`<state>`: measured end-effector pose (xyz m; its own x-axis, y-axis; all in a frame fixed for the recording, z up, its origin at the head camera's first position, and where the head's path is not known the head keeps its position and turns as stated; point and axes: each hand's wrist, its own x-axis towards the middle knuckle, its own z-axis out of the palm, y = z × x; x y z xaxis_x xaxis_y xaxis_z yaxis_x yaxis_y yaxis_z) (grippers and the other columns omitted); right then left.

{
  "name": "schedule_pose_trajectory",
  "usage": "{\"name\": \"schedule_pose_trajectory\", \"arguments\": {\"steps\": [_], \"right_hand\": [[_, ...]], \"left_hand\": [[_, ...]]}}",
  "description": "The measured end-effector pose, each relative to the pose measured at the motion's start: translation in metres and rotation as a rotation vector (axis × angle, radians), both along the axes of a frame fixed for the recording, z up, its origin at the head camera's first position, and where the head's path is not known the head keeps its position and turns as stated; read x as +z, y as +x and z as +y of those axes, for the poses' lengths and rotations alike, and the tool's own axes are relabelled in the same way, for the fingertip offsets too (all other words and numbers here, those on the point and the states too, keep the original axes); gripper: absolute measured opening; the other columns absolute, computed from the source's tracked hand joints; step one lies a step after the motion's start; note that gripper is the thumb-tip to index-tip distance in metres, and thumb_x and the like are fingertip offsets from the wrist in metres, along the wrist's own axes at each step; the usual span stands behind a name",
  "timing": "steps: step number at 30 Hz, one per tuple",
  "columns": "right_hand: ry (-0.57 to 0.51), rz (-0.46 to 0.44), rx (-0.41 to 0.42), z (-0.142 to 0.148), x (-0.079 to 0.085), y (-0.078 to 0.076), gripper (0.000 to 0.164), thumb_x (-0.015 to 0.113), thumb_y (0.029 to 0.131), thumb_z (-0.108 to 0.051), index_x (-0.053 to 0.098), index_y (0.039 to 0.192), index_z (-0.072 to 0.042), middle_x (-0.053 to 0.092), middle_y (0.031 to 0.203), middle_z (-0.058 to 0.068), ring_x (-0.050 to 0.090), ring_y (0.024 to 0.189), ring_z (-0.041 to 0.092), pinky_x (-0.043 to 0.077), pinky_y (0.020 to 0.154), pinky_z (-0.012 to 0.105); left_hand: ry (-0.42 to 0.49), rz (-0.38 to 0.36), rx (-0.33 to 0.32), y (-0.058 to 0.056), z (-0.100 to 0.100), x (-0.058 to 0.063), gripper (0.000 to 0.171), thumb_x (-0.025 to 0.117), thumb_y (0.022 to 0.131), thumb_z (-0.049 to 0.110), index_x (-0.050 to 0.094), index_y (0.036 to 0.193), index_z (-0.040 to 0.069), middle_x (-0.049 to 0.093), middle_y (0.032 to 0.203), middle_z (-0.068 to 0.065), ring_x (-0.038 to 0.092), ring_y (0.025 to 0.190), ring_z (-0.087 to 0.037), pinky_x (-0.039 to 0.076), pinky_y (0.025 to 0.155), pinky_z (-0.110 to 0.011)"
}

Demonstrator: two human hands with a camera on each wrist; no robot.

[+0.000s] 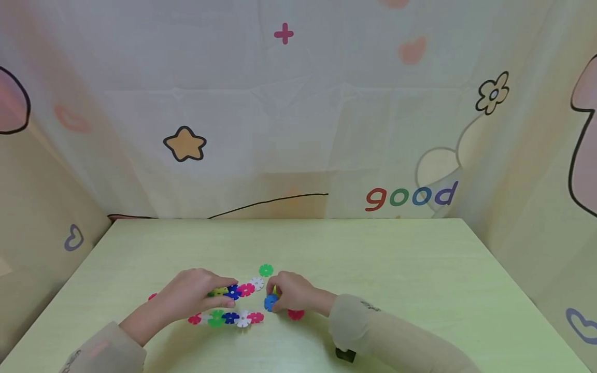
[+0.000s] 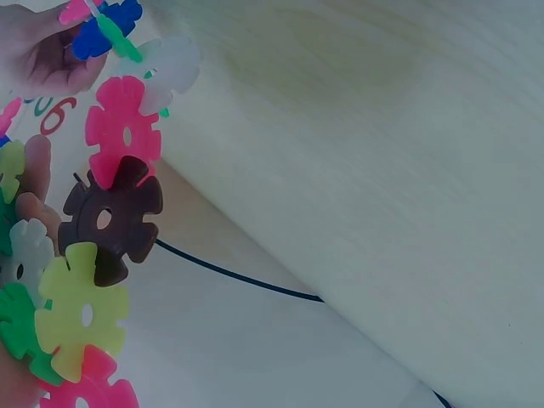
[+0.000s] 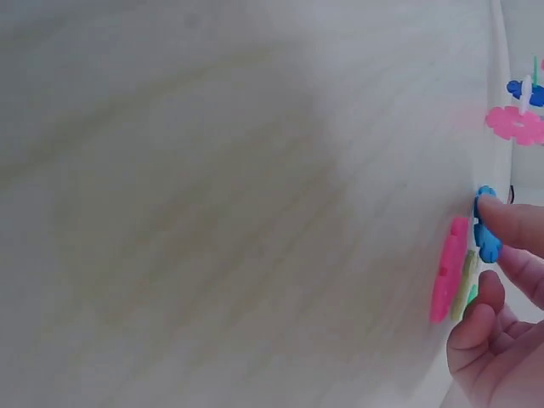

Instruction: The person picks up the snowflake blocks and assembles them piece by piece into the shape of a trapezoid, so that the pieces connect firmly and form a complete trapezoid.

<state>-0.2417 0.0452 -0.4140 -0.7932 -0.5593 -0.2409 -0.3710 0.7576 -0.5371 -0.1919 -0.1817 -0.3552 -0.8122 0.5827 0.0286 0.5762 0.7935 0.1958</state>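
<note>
My left hand point(image 1: 186, 292) grips a chain of interlocking flower-shaped plastic discs, thumb and fingers on either side of it. From that hand a dark blue disc point(image 1: 232, 292), a pink disc point(image 1: 245, 290) and a white disc point(image 1: 257, 283) lead rightward. Nearer to me runs another row, with a green disc point(image 1: 216, 318) and a white disc point(image 1: 243, 318) among its pieces. In the left wrist view, linked discs include a brown disc point(image 2: 110, 217) and a yellow disc point(image 2: 82, 314). Between thumb and finger, my right hand point(image 1: 294, 292) pinches a light blue disc point(image 3: 486, 228).
Beside the right hand lies a pink disc point(image 3: 449, 270), with a yellow disc point(image 3: 465, 287) next to it. A green disc point(image 1: 266, 270) shows beyond the hands. Printed cloth point(image 1: 298, 129) walls the back and sides of the pale table point(image 1: 396, 269).
</note>
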Motion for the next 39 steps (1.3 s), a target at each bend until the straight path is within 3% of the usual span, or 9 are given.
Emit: {"name": "schedule_pose_trajectory", "arguments": {"steps": [6,13,18,23,27,34,39], "right_hand": [[-0.082,-0.048,-0.018,0.011,0.003,-0.003,0.018,0.069,0.074,-0.009,0.054,0.081,-0.016,0.053,0.075,-0.005,0.048,0.072,0.01,0.043,0.062,0.019],[-0.197,-0.099,-0.043,0.032,0.005,-0.007,0.014,0.066,0.076,-0.004,0.056,0.08,-0.013,0.054,0.075,-0.002,0.049,0.072,0.013,0.044,0.062,0.022],[-0.342,-0.148,-0.07,0.047,0.015,-0.009,0.01,0.064,0.078,-0.002,0.057,0.085,-0.006,0.055,0.078,0.003,0.051,0.069,0.015,0.048,0.063,0.028],[-0.463,-0.21,-0.093,0.058,0.03,-0.006,0.013,0.062,0.08,-0.003,0.057,0.092,-0.002,0.056,0.08,0.008,0.058,0.066,0.021,0.052,0.062,0.034],[-0.51,-0.23,-0.085,0.062,0.04,-0.001,0.016,0.062,0.08,-0.005,0.058,0.095,-0.001,0.058,0.081,0.009,0.06,0.069,0.027,0.052,0.063,0.035],[-0.547,-0.29,-0.108,0.064,0.045,0.004,0.018,0.062,0.08,-0.006,0.059,0.097,-0.001,0.057,0.082,0.006,0.061,0.063,0.015,0.052,0.062,0.031],[-0.576,-0.33,-0.127,0.064,0.047,0.008,0.019,0.062,0.08,-0.004,0.06,0.098,0.0,0.056,0.08,0.006,0.061,0.063,0.015,0.052,0.062,0.03]], "left_hand": [[0.007,-0.01,0.0,-0.001,0.003,0.0,0.076,0.029,0.071,0.074,0.064,0.11,0.019,0.068,0.097,0.003,0.064,0.086,-0.011,0.05,0.069,-0.028],[0.013,-0.008,-0.006,-0.003,0.012,-0.003,0.075,0.029,0.071,0.074,0.063,0.111,0.021,0.068,0.097,0.005,0.064,0.085,-0.009,0.049,0.07,-0.027],[0.031,-0.007,-0.018,-0.003,0.019,-0.003,0.073,0.031,0.072,0.074,0.063,0.112,0.021,0.068,0.098,0.005,0.064,0.087,-0.009,0.05,0.071,-0.027],[0.048,0.022,-0.024,-0.003,0.027,-0.003,0.058,0.046,0.076,0.064,0.063,0.112,0.021,0.068,0.098,0.005,0.064,0.086,-0.009,0.049,0.071,-0.026],[0.055,0.049,-0.03,-0.003,0.033,-0.004,0.047,0.056,0.077,0.053,0.063,0.111,0.023,0.068,0.097,0.006,0.064,0.084,-0.009,0.049,0.07,-0.025],[0.09,0.043,-0.066,-0.005,0.039,-0.006,0.045,0.057,0.077,0.051,0.063,0.11,0.021,0.068,0.096,0.005,0.064,0.083,-0.008,0.05,0.071,-0.026],[0.094,0.038,-0.085,-0.005,0.043,-0.006,0.043,0.059,0.077,0.047,0.064,0.11,0.019,0.069,0.094,0.005,0.064,0.08,-0.008,0.05,0.069,-0.024]]}}
